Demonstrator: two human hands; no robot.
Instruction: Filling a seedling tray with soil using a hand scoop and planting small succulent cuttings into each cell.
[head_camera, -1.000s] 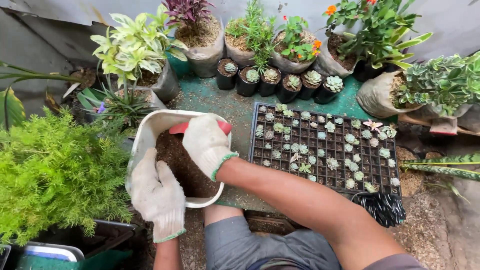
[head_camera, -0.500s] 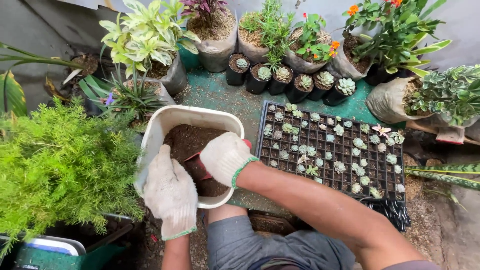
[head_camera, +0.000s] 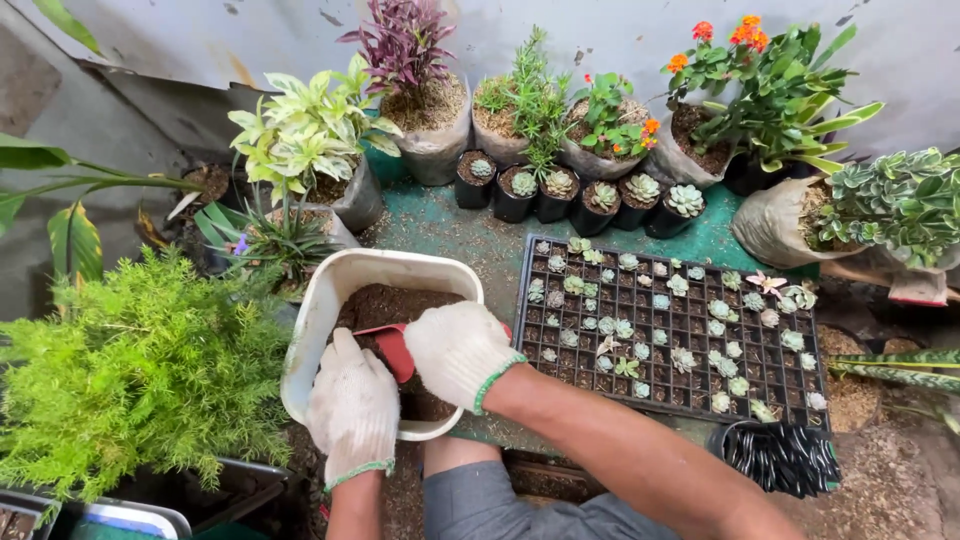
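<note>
Nearest to the person, just past the grey-clad knees, both hands in white knitted gloves work over a white tub (head_camera: 322, 300) of dark potting soil (head_camera: 400, 300). The left hand (head_camera: 352, 408) lies flat on the tub's near rim, fingers together and reaching over the soil, steadying rather than gripping as far as one can see. The right hand (head_camera: 458, 350) is curled tight around the handle of a red scoop (head_camera: 388, 345), whose blade pokes out to the left of the glove and sits low in the soil, between the two hands and close to the left fingertips. Beside the right forearm, on the ground at the lower right, lies a bundle of black nursery bags (head_camera: 782, 458). Just right of the tub, touching or nearly touching its side, sits a black seedling tray (head_camera: 672, 325) with small succulents in many of its cells, resting on a green mat (head_camera: 440, 225). To the left of the tub stands a bushy, bright green fern-like plant (head_camera: 140, 370). Farther back a row of small black pots (head_camera: 580, 200) holds single succulents, and behind them against the pale wall stand larger bagged plants: a variegated yellow-green one (head_camera: 305, 130), a purple-leaved one (head_camera: 405, 40), and one with orange flowers (head_camera: 745, 60).
</note>
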